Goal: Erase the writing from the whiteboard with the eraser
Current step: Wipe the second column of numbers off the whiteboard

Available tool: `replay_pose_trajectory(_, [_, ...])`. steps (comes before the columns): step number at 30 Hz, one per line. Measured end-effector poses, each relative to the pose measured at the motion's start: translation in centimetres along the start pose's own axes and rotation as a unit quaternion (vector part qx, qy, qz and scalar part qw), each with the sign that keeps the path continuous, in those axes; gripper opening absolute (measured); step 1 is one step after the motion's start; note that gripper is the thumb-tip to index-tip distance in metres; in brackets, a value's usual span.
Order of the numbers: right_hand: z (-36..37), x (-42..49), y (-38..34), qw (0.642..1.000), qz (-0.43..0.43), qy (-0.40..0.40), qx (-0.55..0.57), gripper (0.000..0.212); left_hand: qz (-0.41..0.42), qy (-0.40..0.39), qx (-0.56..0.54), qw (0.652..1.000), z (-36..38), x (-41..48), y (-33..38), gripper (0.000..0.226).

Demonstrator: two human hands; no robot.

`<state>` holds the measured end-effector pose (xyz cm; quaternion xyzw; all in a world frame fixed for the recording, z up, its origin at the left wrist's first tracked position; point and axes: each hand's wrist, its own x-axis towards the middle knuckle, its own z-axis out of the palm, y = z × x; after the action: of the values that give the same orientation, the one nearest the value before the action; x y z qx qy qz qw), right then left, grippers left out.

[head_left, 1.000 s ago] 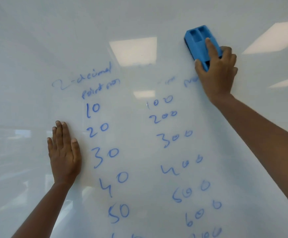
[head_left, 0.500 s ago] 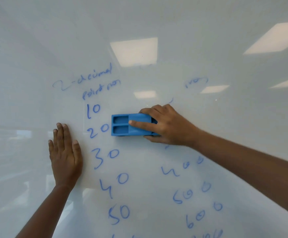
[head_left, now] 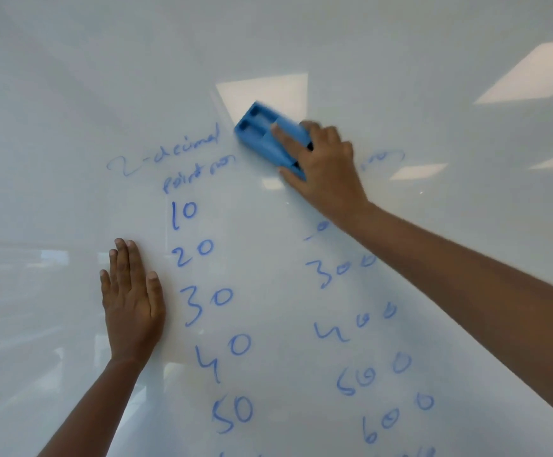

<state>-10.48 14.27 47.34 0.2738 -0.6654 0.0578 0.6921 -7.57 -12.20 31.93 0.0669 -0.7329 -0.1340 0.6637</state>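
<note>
The whiteboard (head_left: 71, 110) fills the whole view, and none of its edges shows. Taking the left column of numbers (head_left: 202, 291) as the landmark: far to its left the board is bare, with only dim reflections across it. Just left of the column, level with the 20 and 30, the left hand (head_left: 132, 301) lies flat against the board, fingers straight and together, holding nothing; its forearm runs down to the bottom edge of the view. The column itself reads 10, 20, 30, 40, 50 in blue marker, with a two-line heading (head_left: 169, 159) above it (the first line reads "2-decimal", the second is hard to make out). Up and right of the column, just past the end of the heading, the blue eraser (head_left: 265, 133) sits tilted on the board, its grooved back facing out. The right hand (head_left: 321, 166) grips its lower right end, index finger laid along the top, both slightly blurred. Further right stands the second column (head_left: 367, 341): a smeared fragment, then 300, 400, 500, 600, partly crossed by the right forearm. Above the eraser and right of the second column the board is unmarked, carrying only bright ceiling-light reflections (head_left: 532, 74).
</note>
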Motion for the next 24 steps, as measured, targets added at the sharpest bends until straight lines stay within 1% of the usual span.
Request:
replay_pose_trajectory(3, [0.1, -4.2, -1.9, 0.99, -0.136, -0.018, 0.044, 0.053, 0.005, -0.013, 0.004, 1.0, -0.1, -0.7, 0.1, 0.068])
replay_pose_trajectory(6, [-0.4, -8.2, -1.7, 0.961, -0.266, -0.055, 0.058, 0.05, 0.015, -0.031, 0.0, 0.999, 0.0, -2.1, 0.2, 0.066])
replay_pose_trajectory(8, [-1.0, -8.9, -0.5, 0.941, -0.328, -0.07, 0.039, 0.049, 0.018, -0.038, -0.008, 0.999, 0.0, -3.1, 0.2, 0.064])
replay_pose_trajectory(9, [-1.4, -8.6, 0.4, 0.938, -0.338, -0.07, 0.03, 0.049, 0.018, -0.04, -0.014, 0.999, 0.1, -3.5, 0.2, 0.062])
replay_pose_trajectory(10, [-1.7, -8.0, 1.4, 0.942, -0.329, -0.065, 0.024, 0.048, 0.017, -0.042, -0.019, 0.999, 0.1, -3.8, 0.2, 0.061])
replay_pose_trajectory(11, [-2.1, -7.3, 2.6, 0.952, -0.299, -0.055, 0.022, 0.047, 0.017, -0.042, -0.023, 0.999, 0.1, -4.2, 0.1, 0.061])
replay_pose_trajectory(12, [-2.6, -6.5, 3.9, 0.967, -0.252, -0.04, 0.024, 0.047, 0.015, -0.041, -0.025, 0.999, 0.2, -4.5, 0.1, 0.061])
replay_pose_trajectory(14, [-3.6, -5.4, 7.2, 0.993, -0.12, 0.007, 0.018, 0.049, 0.012, -0.039, -0.028, 0.999, 0.3, -5.2, 0.1, 0.06])
replay_pose_trajectory(15, [-4.0, -5.2, 9.0, 0.998, -0.051, 0.034, 0.01, 0.051, 0.009, -0.037, -0.03, 0.999, 0.4, -5.5, 0.1, 0.06])
replay_pose_trajectory(17, [-4.5, -5.7, 11.7, 0.995, 0.07, 0.072, 0.001, 0.053, 0.001, -0.033, -0.037, 0.999, 0.5, -6.1, 0.2, 0.059])
replay_pose_trajectory(19, [-4.4, -6.4, 12.0, 0.983, 0.156, 0.092, 0.009, 0.053, -0.007, -0.024, -0.043, 0.999, 0.7, -6.5, 0.3, 0.059])
replay_pose_trajectory(21, [-3.7, -7.2, 10.2, 0.974, 0.202, 0.099, 0.029, 0.054, -0.015, -0.017, -0.046, 0.999, 0.8, -6.8, 0.4, 0.06])
replay_pose_trajectory(22, [-3.3, -7.7, 8.7, 0.974, 0.204, 0.095, 0.041, 0.054, -0.017, -0.015, -0.046, 0.999, 0.9, -6.9, 0.5, 0.061])
replay_pose_trajectory(23, [-2.9, -8.4, 6.9, 0.977, 0.185, 0.089, 0.053, 0.053, -0.018, -0.014, -0.046, 0.999, 1.0, -7.0, 0.5, 0.061])
replay_pose_trajectory(24, [-2.5, -9.5, 4.9, 0.984, 0.147, 0.082, 0.063, 0.052, -0.019, -0.013, -0.046, 0.999, 1.0, -7.0, 0.5, 0.061])
